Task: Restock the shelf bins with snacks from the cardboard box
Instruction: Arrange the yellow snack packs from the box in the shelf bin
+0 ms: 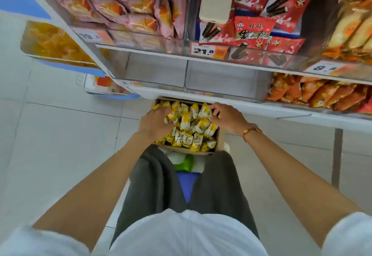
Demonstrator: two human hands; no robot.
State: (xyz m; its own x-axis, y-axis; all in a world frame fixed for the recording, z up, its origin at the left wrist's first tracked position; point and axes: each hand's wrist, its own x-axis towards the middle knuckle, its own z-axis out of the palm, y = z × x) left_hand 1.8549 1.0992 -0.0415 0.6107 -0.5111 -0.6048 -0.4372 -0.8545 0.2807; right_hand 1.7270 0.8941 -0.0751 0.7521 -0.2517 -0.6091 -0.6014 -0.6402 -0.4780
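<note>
A cardboard box (220,141) full of small yellow-and-white snack packets (187,137) sits on the floor below the shelves, in front of my knees. My left hand (154,122) reaches into the box's left side, fingers curled around a bunch of packets. My right hand (226,115) is at the box's right side, fingers curled over the packets there. Between the two hands a heap of packets (191,118) is bunched up. Two clear shelf bins (157,70) (225,78) just above the box hold nothing.
The upper shelf holds bins of pink-and-orange packets (128,5), red wafer-roll packets (261,14) and yellow packets at right. Orange packets (314,96) fill the lower right bin. A white shelf edge (261,108) juts out over the box. Tiled floor lies at left.
</note>
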